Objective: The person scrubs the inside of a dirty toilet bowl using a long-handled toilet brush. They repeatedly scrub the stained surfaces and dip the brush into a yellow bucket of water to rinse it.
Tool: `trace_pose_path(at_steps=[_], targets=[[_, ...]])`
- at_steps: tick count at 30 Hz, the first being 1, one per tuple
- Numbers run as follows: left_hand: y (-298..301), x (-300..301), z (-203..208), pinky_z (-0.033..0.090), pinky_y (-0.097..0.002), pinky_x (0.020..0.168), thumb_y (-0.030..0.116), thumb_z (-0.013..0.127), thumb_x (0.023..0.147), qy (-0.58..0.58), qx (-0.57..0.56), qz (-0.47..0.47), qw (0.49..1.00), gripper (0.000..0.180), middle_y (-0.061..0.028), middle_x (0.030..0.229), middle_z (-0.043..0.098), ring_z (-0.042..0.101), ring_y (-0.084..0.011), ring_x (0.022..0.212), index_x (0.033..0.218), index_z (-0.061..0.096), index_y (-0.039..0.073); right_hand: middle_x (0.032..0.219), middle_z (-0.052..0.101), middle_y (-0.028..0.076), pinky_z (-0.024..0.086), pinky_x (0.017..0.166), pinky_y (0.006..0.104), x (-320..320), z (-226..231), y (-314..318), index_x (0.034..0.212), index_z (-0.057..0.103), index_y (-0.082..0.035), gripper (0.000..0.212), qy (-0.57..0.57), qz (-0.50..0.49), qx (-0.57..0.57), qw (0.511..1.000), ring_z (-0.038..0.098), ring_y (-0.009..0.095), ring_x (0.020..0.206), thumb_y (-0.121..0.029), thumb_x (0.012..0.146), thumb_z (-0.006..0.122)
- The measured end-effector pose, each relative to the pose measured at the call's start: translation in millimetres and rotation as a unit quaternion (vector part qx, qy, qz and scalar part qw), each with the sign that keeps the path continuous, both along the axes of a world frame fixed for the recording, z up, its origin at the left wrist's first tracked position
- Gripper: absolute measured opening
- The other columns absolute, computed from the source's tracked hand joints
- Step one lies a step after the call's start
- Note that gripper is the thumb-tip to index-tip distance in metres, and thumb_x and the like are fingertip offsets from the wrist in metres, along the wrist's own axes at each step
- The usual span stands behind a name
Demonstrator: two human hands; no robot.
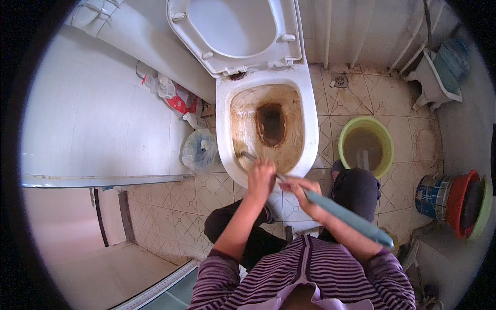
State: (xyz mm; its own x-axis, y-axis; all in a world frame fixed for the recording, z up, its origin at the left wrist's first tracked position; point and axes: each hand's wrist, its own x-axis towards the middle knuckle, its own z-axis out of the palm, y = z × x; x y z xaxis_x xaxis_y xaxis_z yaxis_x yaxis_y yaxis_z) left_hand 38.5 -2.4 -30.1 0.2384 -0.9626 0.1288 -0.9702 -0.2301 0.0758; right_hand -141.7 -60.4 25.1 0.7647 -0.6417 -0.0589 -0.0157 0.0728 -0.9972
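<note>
A white toilet (310,108) with its seat and lid raised (235,31) stands ahead; the bowl inside is heavily stained brown (268,124). A long brush with a light blue handle (346,217) reaches from the lower right into the bowl's near left wall, its thin metal shaft (247,155) touching the stained surface. My left hand (261,175) grips the shaft low, at the bowl's front rim. My right hand (302,194) is closed around the blue handle farther back. My knees in dark trousers flank the toilet's base.
A green bucket of murky water (366,147) stands right of the toilet. A blue tin and red and green basins (454,199) sit at the far right. A plastic bag (200,151) and bottles lie left of the bowl, by a white cabinet (98,113). Floor drain (339,81) behind.
</note>
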Motion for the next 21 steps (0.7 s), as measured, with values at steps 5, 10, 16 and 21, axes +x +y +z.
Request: trace_pose_path(at_steps=[5, 10, 16, 21], targets=[[-70.7, 44.7, 5.2, 0.051, -0.0401, 0.077, 0.004, 0.062, 0.071, 0.037, -0.014, 0.008, 0.999, 0.018, -0.0185, 0.090, 0.059, 0.059, -0.0349, 0.091, 0.088, 0.056, 0.004, 0.093, 0.065, 0.016, 0.049, 0.071, 0.0294, 54.1, -41.2, -33.3, 0.101, 0.061, 0.003, 0.018, -0.093, -0.079, -0.088, 0.989, 0.063, 0.020, 0.083, -0.006, 0.090, 0.050], [-8.9, -0.1, -27.2, 0.049, -0.0404, 0.083, 0.005, 0.058, 0.077, 0.066, 0.159, -0.002, 0.985, 0.015, -0.0211, 0.103, 0.056, 0.055, -0.0368, 0.101, 0.089, 0.057, -0.003, 0.096, 0.062, 0.020, 0.049, 0.072, 0.0324, 2.8, -18.7, 6.9, 0.102, 0.060, 0.002, 0.018, -0.011, -0.019, -0.119, 0.993, 0.063, 0.025, 0.086, -0.007, 0.091, 0.049], [-42.3, 25.7, -15.4, 0.047, -0.0435, 0.084, 0.002, 0.054, 0.072, 0.222, -0.044, -0.004, 0.974, 0.011, -0.0228, 0.093, 0.055, 0.053, -0.0399, 0.097, 0.082, 0.054, -0.003, 0.097, 0.064, 0.019, 0.049, 0.075, 0.0330, 37.5, -8.6, -26.3, 0.102, 0.061, -0.001, 0.018, 0.058, -0.016, -0.108, 0.992, 0.063, 0.023, 0.086, -0.006, 0.089, 0.050], [-62.7, 45.4, -22.4, 0.045, -0.0440, 0.086, 0.005, 0.054, 0.071, 0.260, -0.060, -0.061, 0.962, 0.004, -0.0218, 0.085, 0.056, 0.053, -0.0400, 0.096, 0.071, 0.052, 0.001, 0.103, 0.062, 0.021, 0.049, 0.075, 0.0328, 51.3, -13.3, -30.0, 0.102, 0.060, -0.001, 0.019, -0.006, -0.023, -0.201, 0.979, 0.064, 0.027, 0.088, -0.001, 0.086, 0.050]])
